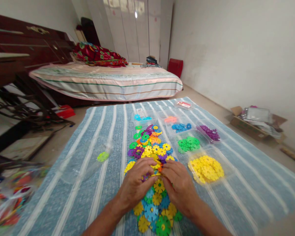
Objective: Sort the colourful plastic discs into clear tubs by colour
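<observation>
Both hands meet over a long assembly of interlocking plastic flower discs [151,211] in yellow, blue, green, purple and orange, lying on the striped cloth. My left hand [137,177] is closed, thumb and fingers pinching a yellow flower disc [156,174] seen nearly edge-on. From the other side, my right hand [178,180] has its thumb and fingertips closed at the right end of that same disc. Part of the disc is hidden by the fingers. Past the hands the assembly continues with yellow discs [155,149], then purple and green ones.
Clear trays to the right hold yellow discs [206,168], green discs [188,144], blue discs [180,127] and purple discs [209,132]. A lime-green disc [103,156] lies in a transparent lid or tray on the left. Beyond the cloth [73,164] stands a bed [108,82].
</observation>
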A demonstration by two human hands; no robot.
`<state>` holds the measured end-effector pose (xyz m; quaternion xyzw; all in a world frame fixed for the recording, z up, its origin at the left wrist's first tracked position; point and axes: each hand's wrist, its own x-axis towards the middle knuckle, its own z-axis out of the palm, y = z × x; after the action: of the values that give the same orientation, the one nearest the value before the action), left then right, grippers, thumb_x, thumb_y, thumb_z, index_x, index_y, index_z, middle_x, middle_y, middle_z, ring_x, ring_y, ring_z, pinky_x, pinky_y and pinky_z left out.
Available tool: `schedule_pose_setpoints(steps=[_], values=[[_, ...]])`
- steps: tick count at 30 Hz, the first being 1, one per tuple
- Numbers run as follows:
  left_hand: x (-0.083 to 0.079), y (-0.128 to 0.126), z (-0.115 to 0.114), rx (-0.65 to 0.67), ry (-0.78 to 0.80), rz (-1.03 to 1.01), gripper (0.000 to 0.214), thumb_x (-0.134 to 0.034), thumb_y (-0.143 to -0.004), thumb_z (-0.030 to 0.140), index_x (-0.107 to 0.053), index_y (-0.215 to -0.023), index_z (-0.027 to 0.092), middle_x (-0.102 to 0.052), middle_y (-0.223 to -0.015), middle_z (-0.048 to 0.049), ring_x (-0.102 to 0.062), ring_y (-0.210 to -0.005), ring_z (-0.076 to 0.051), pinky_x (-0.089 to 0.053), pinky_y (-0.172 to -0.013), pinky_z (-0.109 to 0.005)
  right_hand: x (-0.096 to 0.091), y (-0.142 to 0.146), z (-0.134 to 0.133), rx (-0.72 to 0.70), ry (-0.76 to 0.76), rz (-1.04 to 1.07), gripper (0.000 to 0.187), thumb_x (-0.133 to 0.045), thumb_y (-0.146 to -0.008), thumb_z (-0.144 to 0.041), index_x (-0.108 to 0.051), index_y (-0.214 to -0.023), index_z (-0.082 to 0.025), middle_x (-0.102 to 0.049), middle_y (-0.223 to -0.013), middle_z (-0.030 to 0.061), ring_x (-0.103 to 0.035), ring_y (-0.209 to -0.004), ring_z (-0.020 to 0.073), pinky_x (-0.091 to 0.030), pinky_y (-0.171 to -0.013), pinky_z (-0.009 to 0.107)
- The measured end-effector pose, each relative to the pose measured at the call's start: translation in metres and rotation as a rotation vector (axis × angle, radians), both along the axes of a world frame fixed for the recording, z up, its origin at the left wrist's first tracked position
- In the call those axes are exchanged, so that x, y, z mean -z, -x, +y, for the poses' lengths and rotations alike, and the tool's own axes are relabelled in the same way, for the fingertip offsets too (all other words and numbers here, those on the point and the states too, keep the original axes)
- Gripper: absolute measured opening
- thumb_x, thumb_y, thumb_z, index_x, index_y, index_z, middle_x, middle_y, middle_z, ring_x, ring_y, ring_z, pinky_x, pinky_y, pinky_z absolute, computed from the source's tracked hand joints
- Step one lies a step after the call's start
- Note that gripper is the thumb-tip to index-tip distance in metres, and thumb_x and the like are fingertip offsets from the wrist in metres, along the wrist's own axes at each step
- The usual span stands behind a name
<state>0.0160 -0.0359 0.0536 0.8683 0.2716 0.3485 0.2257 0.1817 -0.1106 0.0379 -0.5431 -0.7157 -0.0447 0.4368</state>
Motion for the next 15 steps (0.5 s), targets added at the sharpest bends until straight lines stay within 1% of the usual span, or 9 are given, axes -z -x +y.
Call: schedule_pose_setpoints(steps=[2, 4, 8, 10, 13, 15], values=[[-0.002, -0.003, -0.004, 0.026, -0.002, -0.008, 0.006, -0.060, -0.081, 0.021, -0.058, -0.075, 0.022, -0.068, -0.100, -0.0038, -0.062, -0.101, -0.017, -0.049, -0.092, -0.034, -0.002, -0.003, -0.003, -0.031, -0.032, 0.021, 0.017, -0.048, -0.087, -0.008, -0.060, -0.091, -0.020, -0.065, -0.091, 0.0056, -0.058, -0.096, 0.0187, -0.049, -0.088, 0.037], [-0.004, -0.005, -0.006, 0.035, -0.005, -0.012, 0.007, -0.059, -0.082, 0.021, -0.058, -0.075, 0.022, -0.069, -0.099, -0.0037, -0.062, -0.100, -0.017, -0.049, -0.091, -0.033, -0.004, -0.007, -0.007, -0.045, -0.039, 0.032, 0.017, -0.048, -0.087, -0.008, -0.060, -0.088, -0.020, -0.065, -0.091, 0.0055, -0.059, -0.096, 0.0182, -0.049, -0.089, 0.037], [-0.007, -0.008, -0.009, 0.047, -0.005, 0.019, 0.011, -0.057, -0.084, 0.024, -0.057, -0.073, 0.022, -0.069, -0.099, -0.0035, -0.062, -0.100, -0.017, -0.050, -0.091, -0.034, -0.007, -0.012, -0.014, -0.041, -0.007, 0.036, 0.021, -0.050, -0.084, -0.008, -0.060, -0.099, -0.020, -0.066, -0.093, 0.0065, -0.059, -0.099, 0.0204, -0.048, -0.090, 0.041], [-0.007, -0.010, -0.010, 0.059, -0.007, 0.039, 0.013, -0.057, -0.084, 0.027, -0.058, -0.072, 0.023, -0.069, -0.100, -0.0030, -0.062, -0.101, -0.017, -0.050, -0.091, -0.034, -0.009, -0.011, -0.016, -0.056, 0.004, 0.041, 0.023, -0.048, -0.084, -0.008, -0.059, -0.101, -0.020, -0.067, -0.094, 0.0066, -0.059, -0.100, 0.0203, -0.049, -0.090, 0.040], [-0.006, -0.011, -0.011, 0.065, -0.013, 0.064, 0.015, -0.056, -0.084, 0.032, -0.061, -0.073, 0.025, -0.069, -0.102, -0.0013, -0.062, -0.102, -0.019, -0.051, -0.091, -0.034, -0.012, -0.009, -0.017, -0.085, 0.001, 0.057, 0.021, -0.044, -0.084, -0.008, -0.060, -0.091, -0.019, -0.067, -0.088, 0.0061, -0.060, -0.095, 0.0181, -0.049, -0.087, 0.036], [-0.002, -0.010, -0.007, 0.064, -0.033, 0.068, 0.015, -0.056, -0.083, 0.037, -0.063, -0.074, 0.027, -0.069, -0.105, 0.0004, -0.062, -0.102, -0.020, -0.052, -0.091, -0.035, -0.013, -0.010, -0.016, -0.076, -0.009, 0.044, 0.017, -0.045, -0.085, -0.010, -0.059, -0.086, -0.018, -0.066, -0.086, 0.0065, -0.060, -0.092, 0.0172, -0.049, -0.085, 0.034]])
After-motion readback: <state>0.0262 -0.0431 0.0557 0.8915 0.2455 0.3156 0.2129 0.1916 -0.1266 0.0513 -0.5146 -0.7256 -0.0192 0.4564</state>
